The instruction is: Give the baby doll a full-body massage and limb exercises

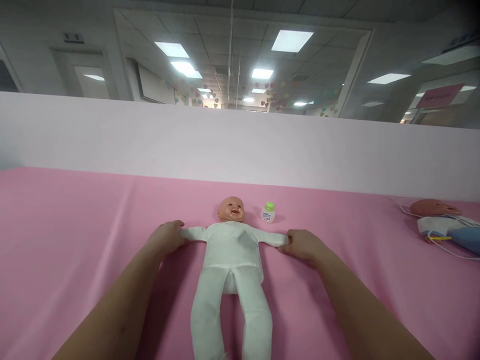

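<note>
We see the baby doll (pixel 233 256) on its back on the pink sheet (pixel 93 220), its long axis running away from us, head (pixel 232 210) farthest. It lies between our left hand (pixel 167 239) and right hand (pixel 305 245), both about equally near its torso (pixel 232 244), the fingers (pixel 176 224) of each closed around the end of an outstretched cloth arm (pixel 196 233).

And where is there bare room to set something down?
Pink sheet lies bare left of the left hand, and between the right hand and the second doll. Crowded: around the white-clad baby doll, both hands and the green-capped bottle close by.
</note>
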Tool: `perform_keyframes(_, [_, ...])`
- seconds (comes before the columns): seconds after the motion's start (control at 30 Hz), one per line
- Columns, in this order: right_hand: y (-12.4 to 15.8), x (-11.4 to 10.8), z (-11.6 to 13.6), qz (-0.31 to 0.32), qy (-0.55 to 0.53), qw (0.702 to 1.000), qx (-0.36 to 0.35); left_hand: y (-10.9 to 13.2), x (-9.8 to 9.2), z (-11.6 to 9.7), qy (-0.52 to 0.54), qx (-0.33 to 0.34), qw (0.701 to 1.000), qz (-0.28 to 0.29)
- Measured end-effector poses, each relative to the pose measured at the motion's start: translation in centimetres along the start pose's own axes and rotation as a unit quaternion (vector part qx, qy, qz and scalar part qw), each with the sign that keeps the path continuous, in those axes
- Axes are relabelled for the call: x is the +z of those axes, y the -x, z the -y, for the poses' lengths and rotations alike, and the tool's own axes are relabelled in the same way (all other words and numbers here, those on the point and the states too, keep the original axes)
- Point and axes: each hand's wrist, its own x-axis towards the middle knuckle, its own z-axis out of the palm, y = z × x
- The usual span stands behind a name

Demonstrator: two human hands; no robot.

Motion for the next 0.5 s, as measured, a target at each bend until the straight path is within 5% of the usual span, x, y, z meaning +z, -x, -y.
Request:
perform_keyframes(0.27, [-0.8, 0.3, -0.5, -0.065, -0.06, 0.996, 0.02, -0.8, 0.3, 1.4, -0.014, -0.047, 0.998, -0.028])
perform_keyframes(0.5, [-1.1, 0.2, -1.8, -0.021, -0.207, 0.978, 0.015, -0.9, 0.4, 1.6, 0.078, -0.056, 0.993, -0.071])
